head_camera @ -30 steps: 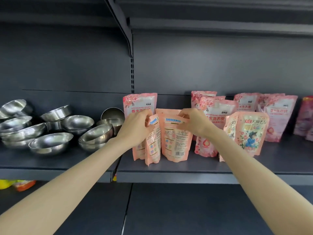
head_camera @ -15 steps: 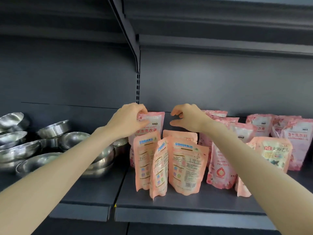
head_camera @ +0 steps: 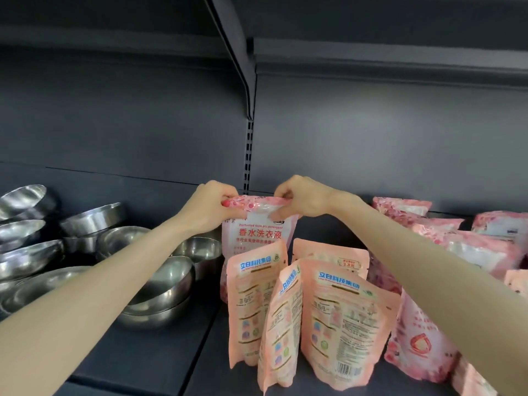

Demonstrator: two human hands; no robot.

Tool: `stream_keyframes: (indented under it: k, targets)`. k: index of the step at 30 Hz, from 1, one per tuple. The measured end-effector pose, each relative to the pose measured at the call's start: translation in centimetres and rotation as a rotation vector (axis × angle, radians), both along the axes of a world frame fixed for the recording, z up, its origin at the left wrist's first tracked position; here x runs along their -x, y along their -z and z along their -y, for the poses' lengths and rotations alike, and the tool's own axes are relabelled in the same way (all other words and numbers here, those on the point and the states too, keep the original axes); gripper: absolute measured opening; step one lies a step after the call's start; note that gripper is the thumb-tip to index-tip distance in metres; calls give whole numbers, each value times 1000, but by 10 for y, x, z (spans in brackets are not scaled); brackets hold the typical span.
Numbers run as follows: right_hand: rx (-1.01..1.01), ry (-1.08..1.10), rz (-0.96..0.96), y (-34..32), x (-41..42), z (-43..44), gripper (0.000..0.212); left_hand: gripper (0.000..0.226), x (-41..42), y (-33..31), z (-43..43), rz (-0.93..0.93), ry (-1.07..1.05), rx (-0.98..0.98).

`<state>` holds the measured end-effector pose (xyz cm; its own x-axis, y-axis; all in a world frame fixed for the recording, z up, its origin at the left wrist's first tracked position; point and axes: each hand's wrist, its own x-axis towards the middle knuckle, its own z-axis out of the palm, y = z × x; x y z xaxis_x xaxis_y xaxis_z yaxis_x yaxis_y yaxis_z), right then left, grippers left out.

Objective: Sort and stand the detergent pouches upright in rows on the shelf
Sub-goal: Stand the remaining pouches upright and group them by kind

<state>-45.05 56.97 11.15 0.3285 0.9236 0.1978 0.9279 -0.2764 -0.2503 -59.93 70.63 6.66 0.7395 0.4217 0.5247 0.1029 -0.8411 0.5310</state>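
A pink floral detergent pouch (head_camera: 258, 227) stands at the back of the dark shelf (head_camera: 160, 364). My left hand (head_camera: 210, 207) pinches its top left corner and my right hand (head_camera: 300, 200) pinches its top right corner. In front of it stand three salmon-pink pouches with their backs to me: one on the left (head_camera: 251, 307), a narrow one turned edge-on (head_camera: 281, 332), and one on the right (head_camera: 343, 327). A fourth salmon pouch (head_camera: 328, 255) stands behind them. More pink floral pouches (head_camera: 417, 347) stand to the right, partly hidden by my right forearm.
Stacked steel bowls (head_camera: 160, 287) fill the shelf's left section, close beside the pouches. A slotted upright post (head_camera: 249, 155) divides the back panel. The upper shelf's bracket (head_camera: 237, 52) hangs overhead. More pouches (head_camera: 485, 241) crowd the far right.
Both hands left the front salmon pouches, rose to the back, and closed on the top corners of the floral pouch. The view moved closer and tilted upward.
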Motion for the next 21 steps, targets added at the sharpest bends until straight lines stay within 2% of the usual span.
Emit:
stream_keyframes:
  k: [1, 4, 6, 7, 10, 12, 15, 18, 21]
  targets:
    - [-24, -2, 3, -2, 0, -1, 17, 26, -2, -2, 0, 32, -4, -13]
    - [-181, 23, -2, -12, 6, 0, 20, 20, -2, -17, -2, 210, -22, -8]
    - [-335, 36, -6, -24, 13, 1, 22, 15, 4, -32, -2, 360, 2, 75]
    - [-406, 37, -3, -30, 18, 1, 22, 21, 8, -37, -1, 404, 33, 136]
    - [-589, 42, -1, -42, 34, 2, 22, 51, 20, -32, -2, 291, 162, 338]
    - [-709, 42, -17, -46, 45, 5, 22, 54, 27, -23, -3, 186, 193, 389]
    - [-856, 42, -63, -49, 60, 13, 23, 44, 36, -28, -2, 238, 216, 365]
    - [-982, 19, -134, -51, 73, 31, 31, 47, 45, -44, 6, 316, 186, 261]
    - [-1066, -10, -201, -54, 87, 58, 24, 48, 53, -57, 25, 398, 167, 164]
